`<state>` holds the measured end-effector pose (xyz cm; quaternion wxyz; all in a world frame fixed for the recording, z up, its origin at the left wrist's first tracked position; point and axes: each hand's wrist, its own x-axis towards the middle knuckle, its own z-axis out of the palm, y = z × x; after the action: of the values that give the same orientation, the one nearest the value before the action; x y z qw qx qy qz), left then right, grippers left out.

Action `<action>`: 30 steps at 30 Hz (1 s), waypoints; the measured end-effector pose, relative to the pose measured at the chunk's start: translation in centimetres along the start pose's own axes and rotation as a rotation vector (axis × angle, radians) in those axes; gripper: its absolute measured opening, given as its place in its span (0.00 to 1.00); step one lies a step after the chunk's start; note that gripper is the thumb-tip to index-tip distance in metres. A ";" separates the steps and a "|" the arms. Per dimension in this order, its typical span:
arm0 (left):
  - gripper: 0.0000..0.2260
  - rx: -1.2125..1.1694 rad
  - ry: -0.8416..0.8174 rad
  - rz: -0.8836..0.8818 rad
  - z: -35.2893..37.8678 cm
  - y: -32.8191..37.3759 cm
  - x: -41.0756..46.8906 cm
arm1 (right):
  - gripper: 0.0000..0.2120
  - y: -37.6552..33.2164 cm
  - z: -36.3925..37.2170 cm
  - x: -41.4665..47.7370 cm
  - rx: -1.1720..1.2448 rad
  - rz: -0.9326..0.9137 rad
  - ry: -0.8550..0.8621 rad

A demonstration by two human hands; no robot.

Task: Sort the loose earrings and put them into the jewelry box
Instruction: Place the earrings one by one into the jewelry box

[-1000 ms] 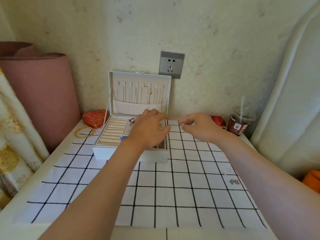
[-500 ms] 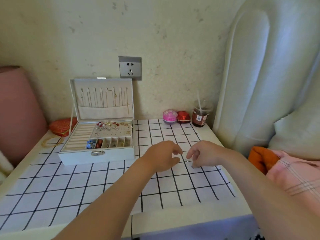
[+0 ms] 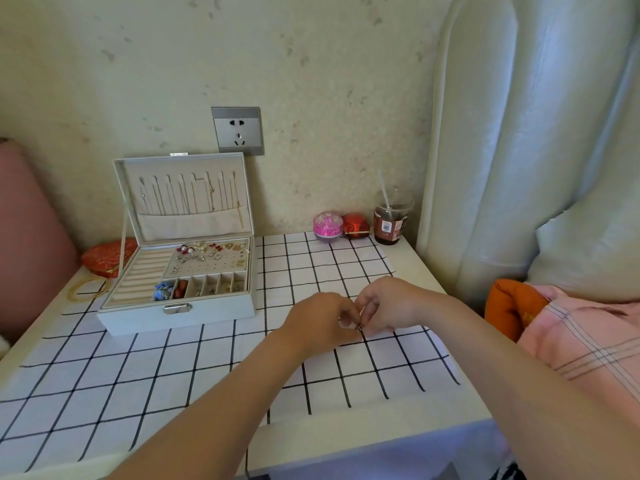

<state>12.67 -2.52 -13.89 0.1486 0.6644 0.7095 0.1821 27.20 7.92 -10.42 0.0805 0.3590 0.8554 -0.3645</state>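
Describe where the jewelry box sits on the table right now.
In the head view, the open jewelry box stands at the left of the table on the checked cloth, below the wall socket, with gold bangles at its left.

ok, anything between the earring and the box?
Nothing visible. The left hand and right hand pinch the earring to the right of the box; only bare cloth lies between, and the lid stands open.
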 end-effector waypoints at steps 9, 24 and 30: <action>0.06 -0.021 -0.031 -0.031 0.2 0.3 0.1 | 0.06 0.4 0.5 -0.1 -0.077 0.023 0.056; 0.03 -0.294 0.185 -0.067 -4.8 -4.0 -2.9 | 0.07 -5.0 1.4 1.4 0.413 -0.178 0.206; 0.02 -0.418 0.348 -0.069 -7.7 -6.2 -3.7 | 0.16 -9.3 2.3 3.8 0.767 -0.181 0.214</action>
<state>3.97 -6.99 -9.95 0.1644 0.5536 0.6935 0.4307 17.86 4.02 -8.39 -0.1812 0.3221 0.6892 -0.6232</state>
